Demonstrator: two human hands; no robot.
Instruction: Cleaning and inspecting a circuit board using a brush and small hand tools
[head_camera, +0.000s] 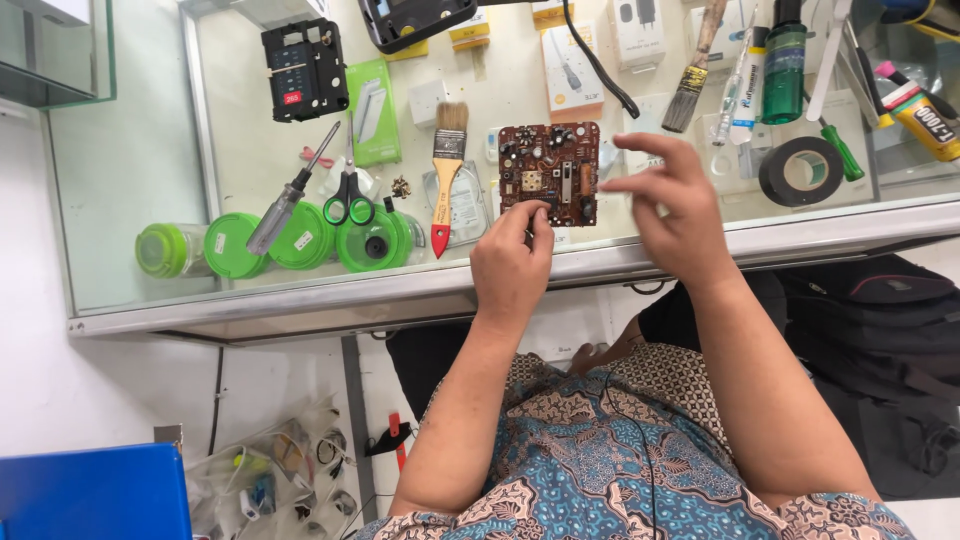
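Note:
A square brown circuit board (549, 172) studded with small components is held up over the glass counter (140, 150). My left hand (512, 262) pinches its lower left edge between thumb and fingers. My right hand (672, 195) hovers just right of the board, fingers spread and holding nothing, with one fingertip near the board's right edge.
On the counter lie a paintbrush with a red handle (445, 170), green-handled scissors (349, 190), a screwdriver (290, 195), a black device (304, 68), a roll of black tape (800, 171), a second brush (690, 75), a green bottle (784, 62) and a green-handled screwdriver (836, 145). Green lidded jars (300, 240) show under the glass.

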